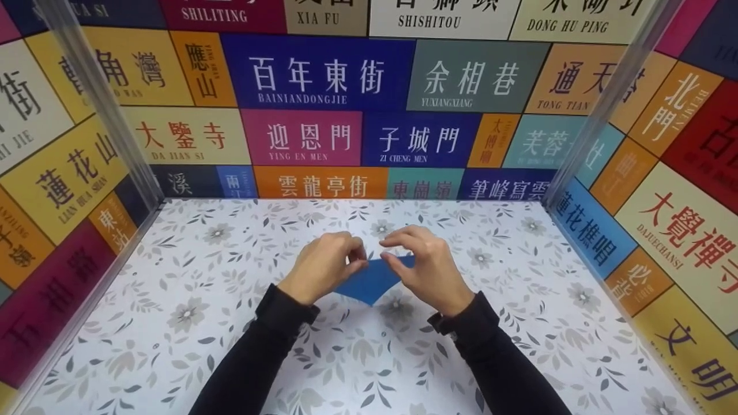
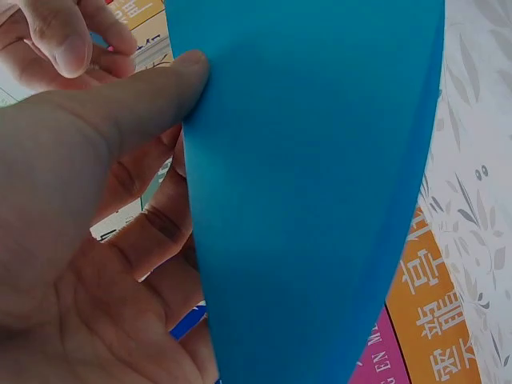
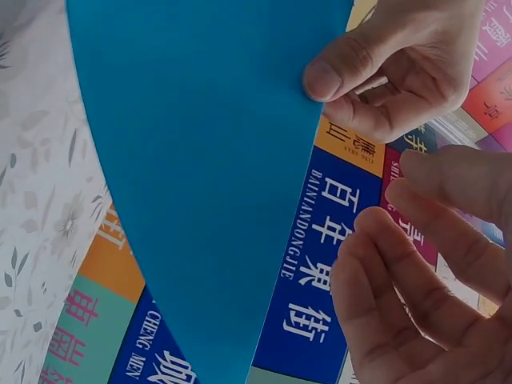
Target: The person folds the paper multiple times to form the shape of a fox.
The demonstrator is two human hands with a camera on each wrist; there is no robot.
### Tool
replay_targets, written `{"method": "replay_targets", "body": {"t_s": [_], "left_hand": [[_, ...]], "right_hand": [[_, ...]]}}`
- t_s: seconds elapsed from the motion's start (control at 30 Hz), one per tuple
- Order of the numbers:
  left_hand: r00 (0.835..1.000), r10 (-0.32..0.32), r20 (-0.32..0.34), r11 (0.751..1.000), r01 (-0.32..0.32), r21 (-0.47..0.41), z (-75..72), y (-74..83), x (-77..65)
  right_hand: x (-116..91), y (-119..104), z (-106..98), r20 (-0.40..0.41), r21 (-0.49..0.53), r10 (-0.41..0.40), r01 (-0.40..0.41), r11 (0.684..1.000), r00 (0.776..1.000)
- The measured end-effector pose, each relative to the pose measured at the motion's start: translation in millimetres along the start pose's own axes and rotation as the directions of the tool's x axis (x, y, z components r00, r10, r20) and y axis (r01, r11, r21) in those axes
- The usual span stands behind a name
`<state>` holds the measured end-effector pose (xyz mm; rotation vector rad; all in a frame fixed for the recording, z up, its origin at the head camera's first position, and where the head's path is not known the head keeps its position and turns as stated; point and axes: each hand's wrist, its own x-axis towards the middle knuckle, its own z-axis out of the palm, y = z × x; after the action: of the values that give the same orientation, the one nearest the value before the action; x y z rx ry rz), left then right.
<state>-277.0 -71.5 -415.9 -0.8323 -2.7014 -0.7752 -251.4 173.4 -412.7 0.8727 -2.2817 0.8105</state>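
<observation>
A white table [image 1: 173, 357] printed with grey flowers and leaves spreads between walls of coloured name panels. Nearest, two black sleeves [image 1: 248, 351] reach in over it, each ending at a dark band round the wrist. Beyond them the left hand [image 1: 323, 265] pinches the edge of a blue sheet [image 1: 369, 282], its thumb lying flat on one face. The sheet is held up over the middle of the table, a pointed tip toward the person; in the wrist views a long edge bows outward. Just beside it, the right hand [image 1: 429, 268] grips nothing, fingers loosely bent and thumb apart from them. Farther off, the back wall [image 1: 317, 75] carries blue, pink, orange and green panels with Chinese characters and Latin spellings, and clear strips [image 1: 104, 104] run up its two corners.
</observation>
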Motion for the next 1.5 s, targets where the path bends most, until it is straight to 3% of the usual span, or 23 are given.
{"method": "replay_targets", "body": {"t_s": [0.2,0.6,1.3,1.5], "left_hand": [[1.000,0.013,-0.024,1.000,-0.013,0.003,-2.3,0.3,-5.9],[0.990,0.110,-0.092,0.994,-0.106,0.040,-10.5,5.2,-11.8],[0.979,0.168,-0.118,0.985,-0.163,0.054,-11.5,9.4,-17.1],[0.980,0.162,-0.116,0.987,-0.158,0.039,-12.1,9.2,-16.7]], "right_hand": [[0,-2,0,0.021,-0.012,0.011,-0.011,1.000,1.000],[-3,-6,4,0.121,-0.041,-0.017,0.022,0.999,0.993],[-5,-4,13,0.082,-0.019,-0.092,0.094,0.995,0.992],[-3,-2,15,0.089,-0.018,-0.076,0.078,0.997,0.993]]}}
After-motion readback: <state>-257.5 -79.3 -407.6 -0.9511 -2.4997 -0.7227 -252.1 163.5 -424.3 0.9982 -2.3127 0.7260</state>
